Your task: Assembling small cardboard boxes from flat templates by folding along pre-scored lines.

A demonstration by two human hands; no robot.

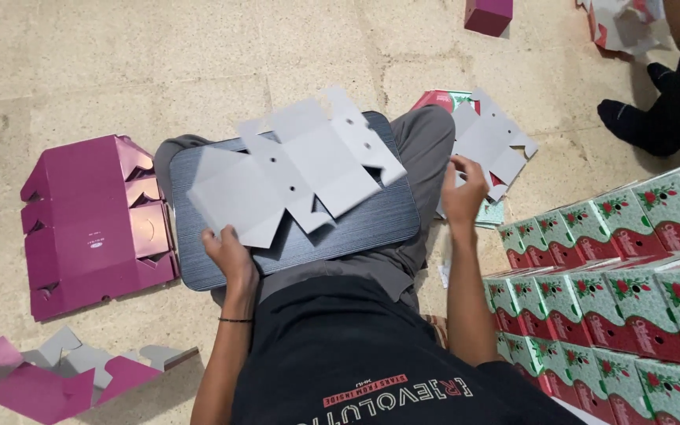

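Note:
A flat grey die-cut carton blank (301, 169) lies printed side down on a dark rectangular board (371, 224) that rests on my lap. My left hand (228, 256) pinches the blank's near-left corner at the board's front edge. My right hand (464, 193) reaches past the board's right side and touches another flat grey carton blank (491, 142), which tops a small pile on the floor. I sit cross-legged in grey trousers and a black shirt.
A stack of magenta folded cartons (92, 224) lies on the floor at left, and a loose magenta blank (33, 382) sits at lower left. Several assembled green-and-red boxes (631, 291) stand in rows at right. Another person's dark-clothed legs (663, 110) are at upper right.

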